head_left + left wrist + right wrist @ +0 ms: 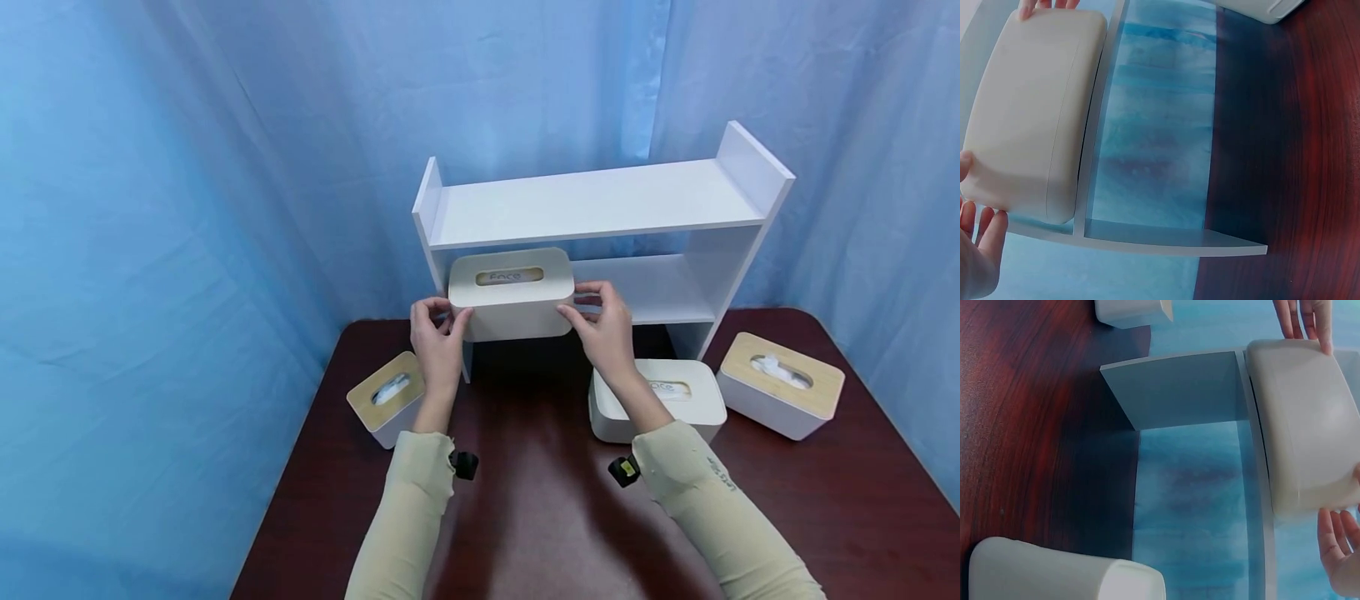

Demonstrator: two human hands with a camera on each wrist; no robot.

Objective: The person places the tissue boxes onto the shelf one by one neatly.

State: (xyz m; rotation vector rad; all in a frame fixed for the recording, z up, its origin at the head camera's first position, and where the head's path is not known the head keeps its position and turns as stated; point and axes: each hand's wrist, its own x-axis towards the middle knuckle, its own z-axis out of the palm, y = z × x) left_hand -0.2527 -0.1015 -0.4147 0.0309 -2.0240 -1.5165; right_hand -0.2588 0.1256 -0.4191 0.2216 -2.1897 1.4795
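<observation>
A cream tissue box with an oval slot in its lid is held at the left part of the white shelf's middle board. My left hand grips its left end, thumb on the front face. At the opposite end my right hand grips it the same way. Both wrist views show the box close against the board's edge; whether its weight rests there I cannot tell. Beneath my right forearm, a second cream tissue box stands on the table, partly covered by the arm.
On the dark red table, a wooden-lidded tissue box stands left of the shelf. Another wooden-lidded tissue box stands at the right. The shelf's upright side panels rise above its top board. Blue curtains hang behind.
</observation>
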